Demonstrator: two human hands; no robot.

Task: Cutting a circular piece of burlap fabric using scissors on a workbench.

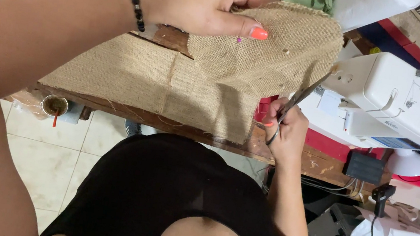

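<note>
Burlap piece [275,50] between both hands, scissors [296,100] at edge.

Two burlap pieces [270,49], one scissors [302,96]

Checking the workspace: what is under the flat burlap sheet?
The flat burlap sheet lies on a wooden table, its edge showing along the front. The tabletop beneath it is covered.
</note>
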